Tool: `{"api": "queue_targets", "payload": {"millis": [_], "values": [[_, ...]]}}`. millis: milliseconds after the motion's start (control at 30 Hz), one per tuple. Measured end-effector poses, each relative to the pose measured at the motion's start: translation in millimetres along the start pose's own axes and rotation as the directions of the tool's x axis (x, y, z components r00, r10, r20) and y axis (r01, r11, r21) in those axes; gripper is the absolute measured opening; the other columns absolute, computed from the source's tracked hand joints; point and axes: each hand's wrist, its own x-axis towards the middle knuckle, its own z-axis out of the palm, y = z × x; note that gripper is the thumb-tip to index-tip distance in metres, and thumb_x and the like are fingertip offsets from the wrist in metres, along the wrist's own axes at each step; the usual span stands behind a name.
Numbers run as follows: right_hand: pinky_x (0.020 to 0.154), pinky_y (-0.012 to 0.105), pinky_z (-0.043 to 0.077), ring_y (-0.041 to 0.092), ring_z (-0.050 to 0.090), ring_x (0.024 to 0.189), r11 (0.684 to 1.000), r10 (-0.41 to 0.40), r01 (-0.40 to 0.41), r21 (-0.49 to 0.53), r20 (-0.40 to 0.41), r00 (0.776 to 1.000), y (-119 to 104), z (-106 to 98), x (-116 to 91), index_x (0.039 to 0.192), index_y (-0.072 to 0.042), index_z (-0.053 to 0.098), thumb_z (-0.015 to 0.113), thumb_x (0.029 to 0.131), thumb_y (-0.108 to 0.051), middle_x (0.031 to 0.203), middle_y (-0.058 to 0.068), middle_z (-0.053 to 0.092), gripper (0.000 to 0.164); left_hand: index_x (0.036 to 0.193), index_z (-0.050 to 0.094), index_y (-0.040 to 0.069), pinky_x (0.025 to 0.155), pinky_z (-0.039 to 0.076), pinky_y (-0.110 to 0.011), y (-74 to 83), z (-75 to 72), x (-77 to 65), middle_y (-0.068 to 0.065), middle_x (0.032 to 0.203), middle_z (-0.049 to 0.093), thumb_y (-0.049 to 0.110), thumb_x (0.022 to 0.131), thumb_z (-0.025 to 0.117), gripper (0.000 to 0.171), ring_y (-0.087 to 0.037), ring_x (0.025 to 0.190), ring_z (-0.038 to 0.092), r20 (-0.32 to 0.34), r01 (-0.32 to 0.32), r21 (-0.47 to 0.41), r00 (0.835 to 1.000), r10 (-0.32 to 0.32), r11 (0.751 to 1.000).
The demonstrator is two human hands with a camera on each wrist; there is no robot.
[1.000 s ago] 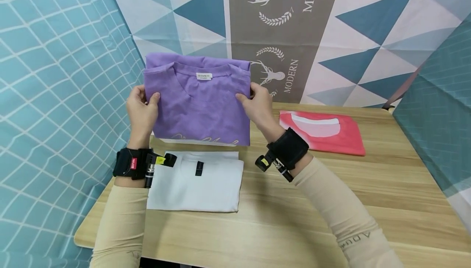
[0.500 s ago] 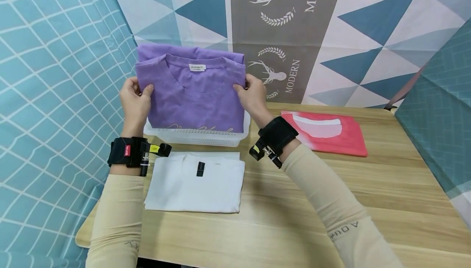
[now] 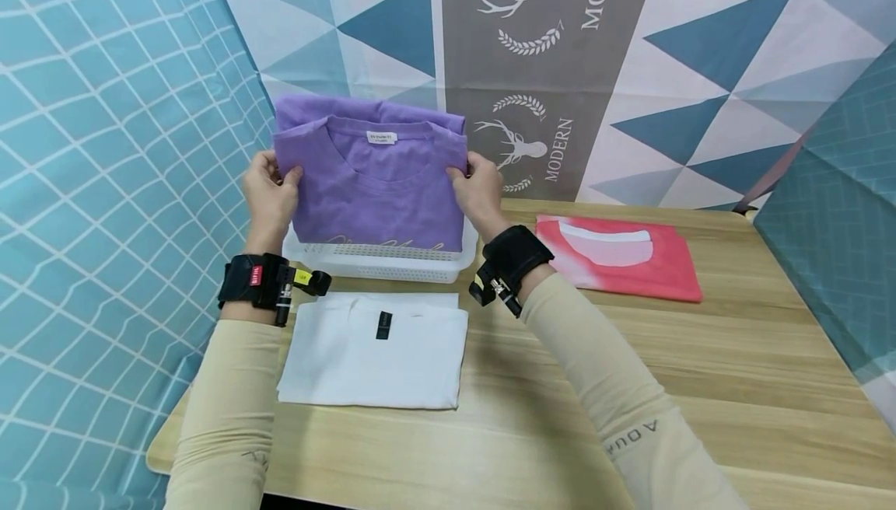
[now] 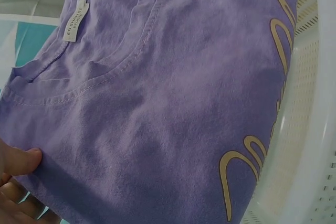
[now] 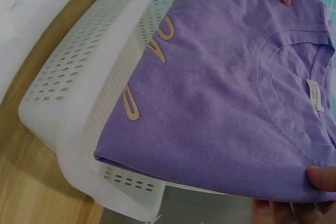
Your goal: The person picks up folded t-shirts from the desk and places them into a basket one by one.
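Note:
A folded purple T-shirt (image 3: 381, 191) with gold script and a white neck label is held up by both hands. My left hand (image 3: 269, 195) pinches its left edge, thumb in front; in the left wrist view that thumb (image 4: 23, 161) presses on the cloth. On the other side my right hand (image 3: 481, 191) pinches the right edge, and its thumb (image 5: 321, 178) shows in the right wrist view. Below the shirt stands a white perforated plastic basket (image 3: 381, 267). The shirt's lower fold overlaps the basket's opening, hiding most of its inside.
A folded white shirt (image 3: 413, 358) with a black label lies on the wooden table (image 3: 546, 432), in front of the basket. To the right lies a folded red and pink garment (image 3: 672, 261). Patterned cloth hangs behind, and a blue grid curtain (image 3: 105, 144) is on the left.
The purple shirt first rises and shifts left, uncovering the basket's front, then moves slightly right and down over the basket. Both hands keep their hold.

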Motion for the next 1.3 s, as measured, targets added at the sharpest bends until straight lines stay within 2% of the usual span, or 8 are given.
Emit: {"api": "queue_targets", "payload": {"millis": [133,233,367,500,667,767,1133,1300], "values": [[0.091,0.037,0.054,0.028,0.067,0.106,1.0,0.006,-0.006,-0.012,0.0,1.0,8.4,7.5,1.4,0.114,-0.003,0.066,0.062,0.092,-0.015,0.114,0.015,0.071,0.025,0.109,0.055,0.006,0.088,0.048,-0.021,-3.6,1.6,-1.0,0.005,0.096,0.061,0.007,0.094,0.057,0.015,-0.005,0.094,0.058,0.012,0.003,0.049,1.0,-0.004,0.999],[0.091,0.037,0.053,0.028,0.067,0.105,0.999,0.007,-0.007,-0.037,0.005,1.0,14.5,12.1,0.6,0.113,-0.001,0.066,0.061,0.093,-0.015,0.112,0.016,0.071,0.024,0.115,0.055,0.0,0.091,0.049,-0.023,-10.6,3.0,-1.3,-0.008,0.109,0.064,0.006,0.094,0.056,0.021,-0.005,0.095,0.057,0.03,0.001,0.082,1.0,-0.003,0.997],[0.091,0.037,0.053,0.029,0.066,0.103,0.998,0.016,-0.016,-0.055,0.008,1.0,23.5,18.7,-2.3,0.113,-0.001,0.067,0.061,0.093,-0.015,0.111,0.016,0.072,0.025,0.119,0.054,-0.004,0.089,0.047,-0.021,-20.9,3.7,-3.6,-0.016,0.115,0.064,0.006,0.094,0.055,0.026,-0.003,0.092,0.055,0.062,0.003,0.105,0.998,-0.01,0.994],[0.09,0.038,0.052,0.029,0.066,0.103,0.998,0.04,-0.039,-0.049,0.023,0.999,31.6,25.1,-5.5,0.111,0.0,0.066,0.06,0.093,-0.014,0.111,0.016,0.071,0.023,0.121,0.053,-0.005,0.089,0.047,-0.022,-31.1,4.9,-6.6,-0.019,0.118,0.064,0.005,0.095,0.054,0.028,-0.01,0.096,0.056,0.089,0.01,0.126,0.996,-0.021,0.992],[0.088,0.037,0.052,0.03,0.065,0.1,0.997,0.051,-0.049,-0.055,0.038,0.998,39.1,31.8,-6.8,0.107,0.003,0.066,0.06,0.093,-0.013,0.109,0.018,0.071,0.022,0.121,0.052,-0.006,0.096,0.048,-0.032,-43.1,7.6,-7.9,-0.021,0.122,0.063,0.004,0.095,0.053,0.027,-0.026,0.109,0.059,0.104,0.034,0.13,0.993,-0.048,0.991],[0.088,0.037,0.051,0.029,0.064,0.1,0.996,0.067,-0.063,-0.061,0.05,0.997,42.9,35.0,-7.2,0.107,0.003,0.066,0.059,0.094,-0.012,0.109,0.019,0.07,0.022,0.122,0.051,-0.006,0.1,0.048,-0.037,-49.0,8.6,-8.3,-0.023,0.124,0.061,0.004,0.095,0.053,0.029,-0.031,0.114,0.058,0.116,0.053,0.137,0.991,-0.069,0.989],[0.082,0.033,0.048,0.025,0.058,0.091,0.996,0.072,-0.066,-0.065,0.087,0.994,57.9,45.1,-9.8,0.102,0.005,0.065,0.058,0.095,-0.012,0.106,0.02,0.069,0.019,0.125,0.05,-0.008,0.097,0.049,-0.042,-60.7,7.6,-12.0,-0.026,0.124,0.059,0.003,0.094,0.053,0.032,-0.034,0.114,0.057,0.151,0.089,0.167,0.982,-0.115,0.982],[0.078,0.031,0.046,0.023,0.057,0.089,0.994,0.09,-0.083,-0.067,0.104,0.991,62.8,50.3,-11.1,0.1,0.004,0.064,0.057,0.095,-0.013,0.105,0.019,0.069,0.018,0.125,0.05,-0.007,0.093,0.048,-0.037,-65.2,6.0,-15.6,-0.025,0.124,0.059,0.003,0.093,0.053,0.033,-0.031,0.111,0.057,0.16,0.116,0.183,0.976,-0.146,0.976]]}}
